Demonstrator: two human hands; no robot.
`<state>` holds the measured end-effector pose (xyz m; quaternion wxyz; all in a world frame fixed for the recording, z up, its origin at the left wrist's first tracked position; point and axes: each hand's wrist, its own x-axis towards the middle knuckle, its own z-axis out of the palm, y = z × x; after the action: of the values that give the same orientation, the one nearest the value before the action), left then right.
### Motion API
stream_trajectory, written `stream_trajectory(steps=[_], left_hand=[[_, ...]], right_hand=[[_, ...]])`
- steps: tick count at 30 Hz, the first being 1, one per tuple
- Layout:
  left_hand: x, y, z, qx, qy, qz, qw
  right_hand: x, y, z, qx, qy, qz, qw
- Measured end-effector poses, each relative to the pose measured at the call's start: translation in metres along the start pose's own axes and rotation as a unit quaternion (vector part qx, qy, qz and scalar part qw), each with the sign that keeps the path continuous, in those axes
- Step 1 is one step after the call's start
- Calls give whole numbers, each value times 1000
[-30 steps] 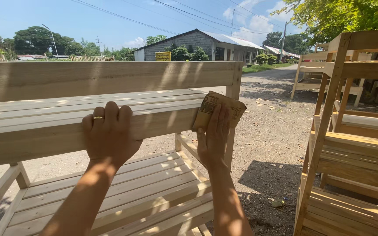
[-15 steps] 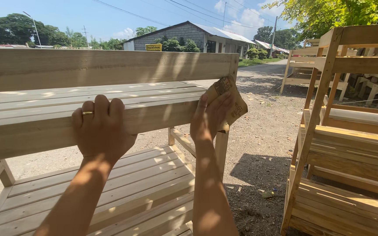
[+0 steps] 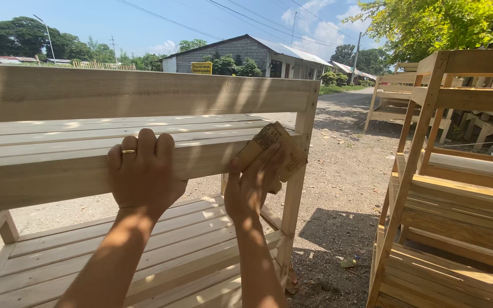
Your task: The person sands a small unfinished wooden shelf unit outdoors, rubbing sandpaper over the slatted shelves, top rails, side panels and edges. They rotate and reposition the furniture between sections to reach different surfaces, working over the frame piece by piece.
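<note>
Pressing a sheet of sandpaper (image 3: pixel 275 149) onto the front rail (image 3: pixel 58 177) with my right hand (image 3: pixel 253 183), near the right post (rail runs left-right); my left hand (image 3: pixel 144 171) grips the rail, fingers curled over.

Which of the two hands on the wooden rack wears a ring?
The left hand, gripping the pale wooden front rail; the right hand presses brown sandpaper instead.

Both forearms were bare, no sleeves, no gloves, no watch or wristband. Left hand (image 3: pixel 144 177) wore a thin gold ring (image 3: pixel 128 152) w/ plain band, at approx 11 o'clock from the hand's middle. Right hand (image 3: pixel 253 185) had no jewellery; nails short, unpainted.
</note>
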<state>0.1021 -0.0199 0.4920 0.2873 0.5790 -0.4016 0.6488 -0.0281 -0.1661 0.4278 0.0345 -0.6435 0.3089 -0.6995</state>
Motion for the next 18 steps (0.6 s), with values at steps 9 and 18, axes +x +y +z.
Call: stream_trajectory(steps=[9, 18], left_hand=[[-2, 0, -1, -17, -5, -1, 1000], [0, 0, 4, -52, 13, -5, 999]], right_hand=[[53, 2, -24, -11, -8, 41, 999], [-4, 36, -8, -68, -44, -54, 995]])
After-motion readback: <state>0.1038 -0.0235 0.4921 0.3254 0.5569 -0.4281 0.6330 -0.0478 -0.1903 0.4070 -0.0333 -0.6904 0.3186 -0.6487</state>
